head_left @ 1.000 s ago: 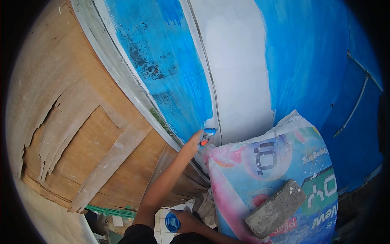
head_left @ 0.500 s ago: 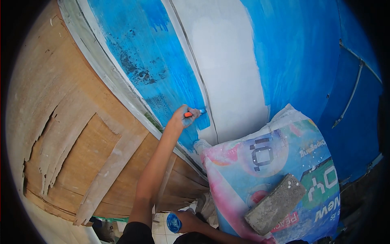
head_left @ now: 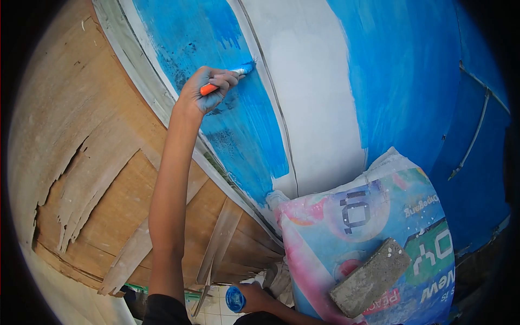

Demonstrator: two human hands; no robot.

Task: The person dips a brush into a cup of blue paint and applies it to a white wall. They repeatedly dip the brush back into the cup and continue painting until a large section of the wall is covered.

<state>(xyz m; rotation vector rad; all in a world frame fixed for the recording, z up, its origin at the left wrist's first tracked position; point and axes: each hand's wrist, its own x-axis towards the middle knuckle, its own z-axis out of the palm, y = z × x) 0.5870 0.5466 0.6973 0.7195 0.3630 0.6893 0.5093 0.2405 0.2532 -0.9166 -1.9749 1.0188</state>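
My left hand [head_left: 198, 82] is closed round a paintbrush [head_left: 208, 89] with an orange handle. Its blue-wet bristles touch the right edge of a blue-painted strip [head_left: 260, 116] on the wall, close to a thin dark line. Bluish paint smears the fingers. Low in the view, my right hand [head_left: 253, 298] grips a small cup of blue paint [head_left: 234, 298], well away from the wall. Dark speckled patches [head_left: 222, 140] show on the blue strip, left of the fresh paint.
A white band [head_left: 319, 92] separates the strip from a larger blue area [head_left: 401, 81]. A printed sack [head_left: 314, 238] stands at lower right with a grey block [head_left: 371, 277] on it. Peeling plywood [head_left: 108, 179] covers the left side. A thin pipe [head_left: 474, 135] runs along the right.
My left hand has moved the brush up and left along the strip's edge. The right hand with the cup stays nearly still, and the view has shifted slightly.
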